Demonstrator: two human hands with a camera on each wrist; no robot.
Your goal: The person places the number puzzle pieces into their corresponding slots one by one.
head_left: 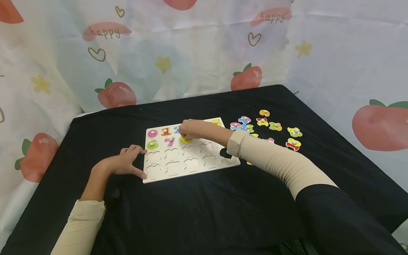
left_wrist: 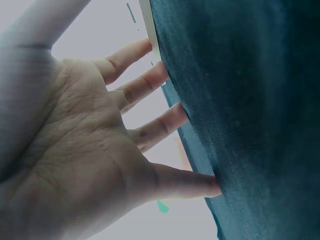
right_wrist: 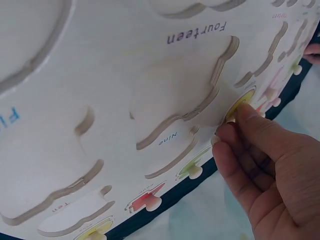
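A white wooden number puzzle board (head_left: 191,170) lies on the black-covered table. My right hand (head_left: 192,129) is over its second row and pinches a yellow number piece (right_wrist: 241,104) at the slot labelled Eight, past the pink seven (head_left: 169,142). Thumb and fingertips cover its knob. My left hand (head_left: 125,161) spreads its fingers at the board's left edge, with thumb and a fingertip touching it. Knobbed pieces sit in the top row, including a purple zero (head_left: 152,133) and an orange one (head_left: 165,131); my right hand hides part of that row. A green six (head_left: 152,145) begins the second row.
Several loose number pieces lie right of the board, among them a green one (head_left: 294,132) and a red-and-yellow one (head_left: 293,144). My right forearm (head_left: 255,148) crosses the board's right side and hides some pieces. A printed curtain (head_left: 197,49) hangs behind the table.
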